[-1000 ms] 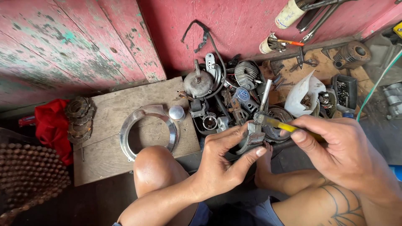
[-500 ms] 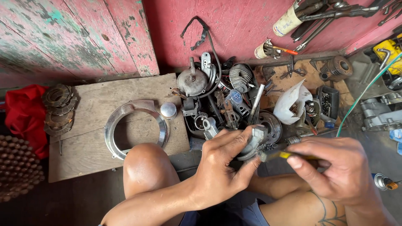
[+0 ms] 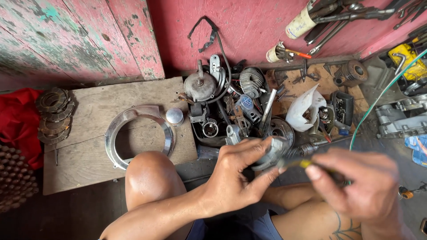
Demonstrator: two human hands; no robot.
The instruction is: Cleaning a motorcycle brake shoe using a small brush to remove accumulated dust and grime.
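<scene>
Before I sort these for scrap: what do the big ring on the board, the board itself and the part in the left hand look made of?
The ring looks like chromed or polished metal, bright and mirror-like. The board is bare, weathered wood with visible grain and stains. The part in the left hand seems dull grey cast metal, perhaps aluminium, though it is partly covered.

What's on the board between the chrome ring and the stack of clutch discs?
Nothing: in the head view the wooden board is bare between the chrome ring and the stack of clutch discs.
</scene>
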